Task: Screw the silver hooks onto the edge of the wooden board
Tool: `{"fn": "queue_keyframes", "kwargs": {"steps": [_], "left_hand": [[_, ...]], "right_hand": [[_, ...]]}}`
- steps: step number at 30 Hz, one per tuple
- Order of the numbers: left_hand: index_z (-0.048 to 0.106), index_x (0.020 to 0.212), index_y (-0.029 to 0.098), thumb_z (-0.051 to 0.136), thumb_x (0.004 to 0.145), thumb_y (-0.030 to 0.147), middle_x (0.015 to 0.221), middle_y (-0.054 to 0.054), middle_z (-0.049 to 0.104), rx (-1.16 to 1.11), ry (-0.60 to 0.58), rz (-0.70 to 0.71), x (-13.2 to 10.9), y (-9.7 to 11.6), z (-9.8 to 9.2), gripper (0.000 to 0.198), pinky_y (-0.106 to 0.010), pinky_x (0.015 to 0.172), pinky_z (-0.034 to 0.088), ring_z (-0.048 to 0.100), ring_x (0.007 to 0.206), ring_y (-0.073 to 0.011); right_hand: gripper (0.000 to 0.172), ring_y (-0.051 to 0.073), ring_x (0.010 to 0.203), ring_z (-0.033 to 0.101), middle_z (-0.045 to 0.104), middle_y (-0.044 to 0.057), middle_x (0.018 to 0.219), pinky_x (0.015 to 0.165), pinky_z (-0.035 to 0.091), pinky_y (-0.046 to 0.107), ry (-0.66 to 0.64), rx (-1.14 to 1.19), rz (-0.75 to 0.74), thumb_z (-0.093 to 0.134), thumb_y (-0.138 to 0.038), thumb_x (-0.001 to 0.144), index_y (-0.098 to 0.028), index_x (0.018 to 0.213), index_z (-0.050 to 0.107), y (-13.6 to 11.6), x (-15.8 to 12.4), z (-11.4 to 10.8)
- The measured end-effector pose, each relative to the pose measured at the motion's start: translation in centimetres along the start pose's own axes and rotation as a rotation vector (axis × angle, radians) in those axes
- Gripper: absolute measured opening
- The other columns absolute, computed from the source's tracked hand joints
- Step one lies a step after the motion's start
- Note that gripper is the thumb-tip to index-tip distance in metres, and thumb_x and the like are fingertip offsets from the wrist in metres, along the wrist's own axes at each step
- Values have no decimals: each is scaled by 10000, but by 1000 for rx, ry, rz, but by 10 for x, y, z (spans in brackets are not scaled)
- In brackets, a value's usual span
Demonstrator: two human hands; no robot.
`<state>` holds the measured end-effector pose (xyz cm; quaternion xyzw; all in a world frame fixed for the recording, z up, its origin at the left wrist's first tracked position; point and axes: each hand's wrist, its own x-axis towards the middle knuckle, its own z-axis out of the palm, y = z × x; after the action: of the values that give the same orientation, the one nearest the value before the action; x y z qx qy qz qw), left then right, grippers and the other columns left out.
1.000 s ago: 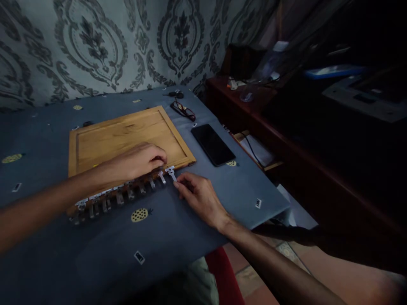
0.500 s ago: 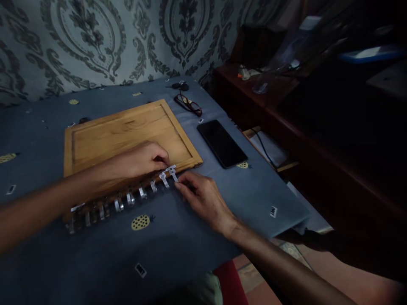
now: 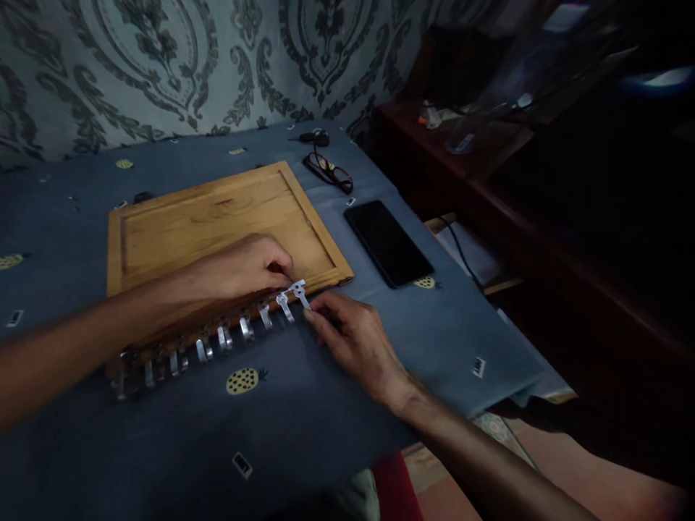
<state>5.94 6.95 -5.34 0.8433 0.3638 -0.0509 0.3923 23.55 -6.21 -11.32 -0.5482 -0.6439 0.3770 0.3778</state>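
Note:
A wooden board [image 3: 217,217] with a raised frame lies on the table. Along its near edge hangs a row of shiny metal clips [image 3: 247,329], bent like hooks. At the right end of that row is a flat T-shaped metal clip [image 3: 300,291] with small holes. My right hand [image 3: 355,340] pinches its lower tip between thumb and fingers. Resting over the board, my left hand [image 3: 258,264] has its fingers curled closed beside the clip's upper end. What those fingertips grip, if anything, is hidden.
Right of the board lies a black phone [image 3: 388,242], with eyeglasses [image 3: 329,172] and keys [image 3: 315,137] farther back. A blue patterned cloth [image 3: 179,449] covers the table, and a patterned curtain [image 3: 217,65] rises behind. Dark red furniture [image 3: 461,159] stands to the right.
The camera view has shifted slightly, so most things sit a little farther right. Both hands keep nearly the same grip and place at the end clip.

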Motion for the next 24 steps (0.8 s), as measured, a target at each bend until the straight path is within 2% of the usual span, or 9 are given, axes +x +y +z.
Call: {"fn": "queue_keyframes", "kwargs": {"steps": [5,19,24], "left_hand": [[772,749,150,597,767,118,666,13,720,39,49,22,1,1,4,178,-214,611,380,594,632,-106],[754,701,166,587,744,92,608,19,673,139,50,55,4,2,5,187,-238,594,339,551,602,-105],[733,681,170,594,739,68,598,21,659,148,54,53,5,2,6,182,-249,617,338,550,606,-107]], "right_hand": [[186,141,632,570,579,-23,661,648,413,257,20,23,14,594,-259,966,-223,784,587,-2,-1,1],[149,140,649,598,636,-10,706,623,447,247,21,51,65,618,-287,954,-218,821,625,1,-3,4],[89,134,659,600,670,-7,750,647,471,246,51,45,44,658,-238,925,-216,839,658,2,-4,4]]}}
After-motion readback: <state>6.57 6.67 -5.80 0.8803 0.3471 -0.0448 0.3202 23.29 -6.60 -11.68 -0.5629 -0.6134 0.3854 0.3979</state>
